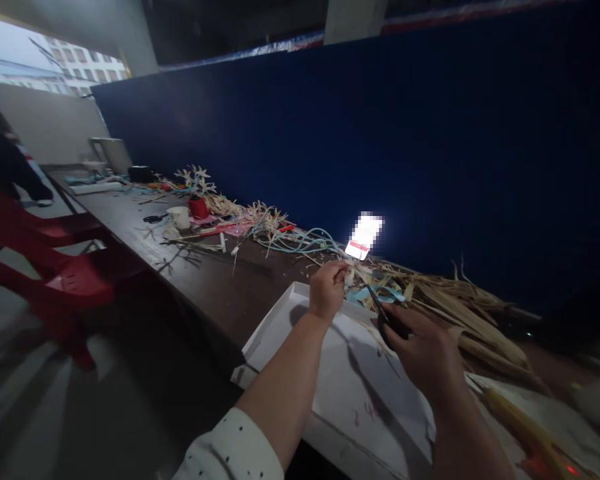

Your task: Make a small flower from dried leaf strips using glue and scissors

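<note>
My left hand point(328, 288) reaches over the far edge of a shallow white box lid point(275, 317), its fingers closed in a pinch on a small pale strip of husk point(356, 265). In my right hand point(423, 343) is a pair of scissors point(383, 319) with black handles, fingers through the loops. The blades point up and left toward the pale strip; whether they touch it is hard to make out. Long dried husks point(480, 313) lie to the right of the scissors, and light blue scraps point(380, 293) sit just beyond the lid.
A lit phone point(363, 237) leans against the dark blue partition point(290, 147). A yellow glue gun point(520, 420) lies at the lower right. Husk flowers point(265, 217), blue cords point(310, 240), a red thread spool point(198, 207) and a white cup point(179, 217) stand leftward. Red chairs point(80, 280) are beside the table.
</note>
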A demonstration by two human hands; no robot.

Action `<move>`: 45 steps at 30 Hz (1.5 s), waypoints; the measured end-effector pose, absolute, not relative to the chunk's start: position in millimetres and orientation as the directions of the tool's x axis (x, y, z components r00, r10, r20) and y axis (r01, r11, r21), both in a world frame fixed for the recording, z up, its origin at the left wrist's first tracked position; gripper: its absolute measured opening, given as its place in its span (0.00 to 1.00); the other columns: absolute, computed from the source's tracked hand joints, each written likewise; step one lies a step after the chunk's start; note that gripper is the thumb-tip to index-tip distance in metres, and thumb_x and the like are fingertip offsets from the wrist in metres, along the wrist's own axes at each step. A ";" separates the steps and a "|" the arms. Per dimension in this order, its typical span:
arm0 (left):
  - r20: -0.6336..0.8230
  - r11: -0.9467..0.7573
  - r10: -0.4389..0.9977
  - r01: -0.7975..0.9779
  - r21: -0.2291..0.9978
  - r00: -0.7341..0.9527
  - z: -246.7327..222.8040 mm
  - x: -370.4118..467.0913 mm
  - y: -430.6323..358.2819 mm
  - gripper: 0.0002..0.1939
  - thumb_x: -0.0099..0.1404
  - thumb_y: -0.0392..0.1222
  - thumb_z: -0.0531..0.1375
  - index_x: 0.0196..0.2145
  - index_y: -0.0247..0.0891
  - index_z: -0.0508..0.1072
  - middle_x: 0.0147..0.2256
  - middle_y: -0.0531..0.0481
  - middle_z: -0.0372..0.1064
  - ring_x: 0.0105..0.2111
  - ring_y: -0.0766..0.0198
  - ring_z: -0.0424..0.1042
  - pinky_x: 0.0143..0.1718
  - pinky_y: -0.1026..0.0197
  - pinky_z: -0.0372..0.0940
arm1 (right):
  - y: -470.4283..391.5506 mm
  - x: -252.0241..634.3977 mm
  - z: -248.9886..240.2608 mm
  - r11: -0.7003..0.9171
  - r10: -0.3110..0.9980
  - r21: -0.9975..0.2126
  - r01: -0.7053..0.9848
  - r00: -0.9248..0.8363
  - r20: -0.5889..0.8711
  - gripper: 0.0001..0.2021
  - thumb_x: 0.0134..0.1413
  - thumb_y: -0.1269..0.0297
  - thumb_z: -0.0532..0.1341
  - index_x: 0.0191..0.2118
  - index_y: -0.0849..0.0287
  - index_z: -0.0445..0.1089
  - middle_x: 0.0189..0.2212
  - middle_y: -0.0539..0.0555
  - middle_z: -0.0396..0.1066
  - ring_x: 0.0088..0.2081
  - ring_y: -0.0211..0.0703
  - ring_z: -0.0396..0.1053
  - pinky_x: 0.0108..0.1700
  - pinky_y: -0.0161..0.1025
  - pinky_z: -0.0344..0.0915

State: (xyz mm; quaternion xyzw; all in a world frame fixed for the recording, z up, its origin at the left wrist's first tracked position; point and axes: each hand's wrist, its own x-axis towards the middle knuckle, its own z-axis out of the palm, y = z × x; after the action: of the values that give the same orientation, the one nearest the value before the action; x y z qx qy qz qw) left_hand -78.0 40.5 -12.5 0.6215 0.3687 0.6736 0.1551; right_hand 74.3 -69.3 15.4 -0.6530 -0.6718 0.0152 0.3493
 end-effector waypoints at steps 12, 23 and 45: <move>0.717 -0.671 0.669 0.256 0.696 -0.197 -10.5 -78.4 40.0 0.10 0.58 0.28 0.57 0.34 0.36 0.75 0.36 0.47 0.75 0.38 0.64 0.72 0.43 0.62 0.66 | -67.3 76.3 9.2 0.205 0.864 -0.474 0.856 0.069 0.498 0.15 0.50 0.56 0.60 0.45 0.49 0.73 0.41 0.50 0.74 0.42 0.47 0.72 0.43 0.39 0.64; 0.734 -0.694 0.640 0.237 0.680 -0.229 -8.3 -80.8 39.7 0.12 0.60 0.29 0.55 0.38 0.37 0.75 0.39 0.47 0.75 0.41 0.65 0.72 0.46 0.61 0.66 | -57.4 79.8 1.6 0.134 0.867 -0.721 0.680 0.271 0.417 0.22 0.44 0.51 0.63 0.44 0.58 0.70 0.29 0.54 0.75 0.30 0.45 0.73 0.32 0.37 0.64; 0.662 -0.639 0.739 0.183 0.747 -0.121 -12.2 -72.3 37.3 0.08 0.57 0.30 0.59 0.33 0.38 0.77 0.35 0.49 0.76 0.36 0.65 0.73 0.41 0.62 0.68 | -63.8 68.5 3.1 0.203 0.978 -0.528 0.824 -0.192 0.076 0.10 0.45 0.62 0.59 0.33 0.52 0.76 0.32 0.51 0.76 0.35 0.46 0.72 0.37 0.38 0.62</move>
State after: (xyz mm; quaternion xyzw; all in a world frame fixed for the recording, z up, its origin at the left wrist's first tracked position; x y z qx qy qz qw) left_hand -72.3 37.3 -12.2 0.6276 0.3675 0.6524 0.2132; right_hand 68.5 -63.8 3.1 -0.6021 -0.7485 0.1897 0.2031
